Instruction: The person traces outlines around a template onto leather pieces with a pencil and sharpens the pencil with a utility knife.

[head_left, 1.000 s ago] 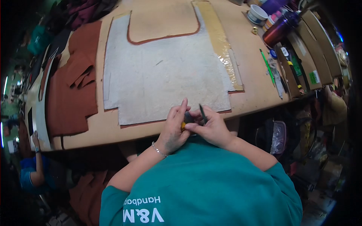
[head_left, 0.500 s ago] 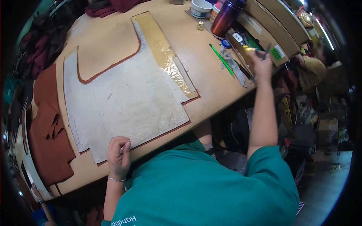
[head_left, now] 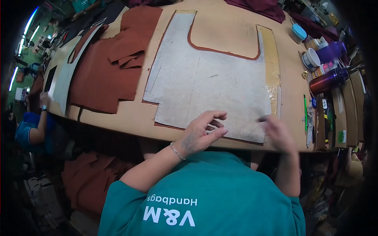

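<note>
A grey-white flat pattern [head_left: 220, 84] with a deep U-shaped cutout lies on rust-brown material [head_left: 169, 125], whose edge shows along its border. Over the pattern's near edge, my left hand [head_left: 201, 131] is held with bent fingers, thumb apart and nothing in it. To its right my right hand [head_left: 278, 133] is blurred by motion above the pattern's lower right corner. Its fingers are closed, and a small dark tip [head_left: 262, 118] sticks out from them; the kind of thing is not clear.
Rust-brown sheets [head_left: 106, 74] lie to the left on the table [head_left: 130, 118]. At the right are a green pencil [head_left: 305, 114], a purple-red bottle [head_left: 328, 81], a white tub [head_left: 310, 58] and cardboard boxes [head_left: 346, 110]. A co-worker's arm [head_left: 41, 120] reaches the table's left end.
My right hand has come from the box at the right to over the pattern, with a dark thing in its fingers. My left hand has opened above the pattern's near edge. The view has turned left.
</note>
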Tool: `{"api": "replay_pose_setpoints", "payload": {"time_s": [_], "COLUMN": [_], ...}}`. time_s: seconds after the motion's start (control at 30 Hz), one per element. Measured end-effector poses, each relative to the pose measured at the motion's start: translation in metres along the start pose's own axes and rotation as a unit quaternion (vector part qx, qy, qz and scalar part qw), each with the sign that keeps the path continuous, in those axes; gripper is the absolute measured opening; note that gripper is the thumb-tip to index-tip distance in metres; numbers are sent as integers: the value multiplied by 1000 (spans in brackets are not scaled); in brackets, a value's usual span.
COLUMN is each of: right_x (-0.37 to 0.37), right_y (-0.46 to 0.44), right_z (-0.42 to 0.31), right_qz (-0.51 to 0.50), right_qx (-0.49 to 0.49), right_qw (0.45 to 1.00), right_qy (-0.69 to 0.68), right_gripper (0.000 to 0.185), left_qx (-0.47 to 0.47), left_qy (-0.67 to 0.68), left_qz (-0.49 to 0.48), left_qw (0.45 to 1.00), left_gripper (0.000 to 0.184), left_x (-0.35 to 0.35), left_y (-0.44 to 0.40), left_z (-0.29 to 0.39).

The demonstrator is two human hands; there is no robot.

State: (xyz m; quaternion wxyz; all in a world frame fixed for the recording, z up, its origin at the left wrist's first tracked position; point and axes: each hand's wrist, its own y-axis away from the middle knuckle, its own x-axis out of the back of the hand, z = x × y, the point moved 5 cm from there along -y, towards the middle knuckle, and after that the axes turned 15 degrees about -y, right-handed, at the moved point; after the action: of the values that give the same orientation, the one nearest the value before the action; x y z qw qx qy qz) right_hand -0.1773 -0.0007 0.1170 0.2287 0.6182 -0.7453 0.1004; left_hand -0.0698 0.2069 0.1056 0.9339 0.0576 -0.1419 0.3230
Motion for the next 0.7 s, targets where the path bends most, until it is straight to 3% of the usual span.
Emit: {"api": "replay_pose_setpoints", "payload": {"time_s": [0.03,0.1,0.3,0.4,0.5,0.7], "right_x": [-30,-62,-98,-101,-77,-125], "right_y": [-9,-25,-35,-32,-38,-47], "right_z": [-16,-34,-54,-35,-14,-46], "right_qz": [-41,-77,-135,-156,-95,-78], "right_qx": [54,63,20,-100,-107,119], "right_qw": [998,994,988,937,886,937], "right_qy": [-12,-51,-76,-297,-441,-319], "right_gripper": [19,20,23,23,28,37], "left_qx": [0,-8,12,48,129,183], "left_qy": [27,71,171,241,318,514], "left_qz": [-1,2,70,79,88,84], "left_qw": [1000,997,983,966,935,834], "left_gripper": [29,31,18,13,11,10], "left_x": [-2,-6,9,18,20,17], "left_y": [-3,-7,2,8,13,18], "left_z": [-1,-3,-28,-24,-40,-62]}}
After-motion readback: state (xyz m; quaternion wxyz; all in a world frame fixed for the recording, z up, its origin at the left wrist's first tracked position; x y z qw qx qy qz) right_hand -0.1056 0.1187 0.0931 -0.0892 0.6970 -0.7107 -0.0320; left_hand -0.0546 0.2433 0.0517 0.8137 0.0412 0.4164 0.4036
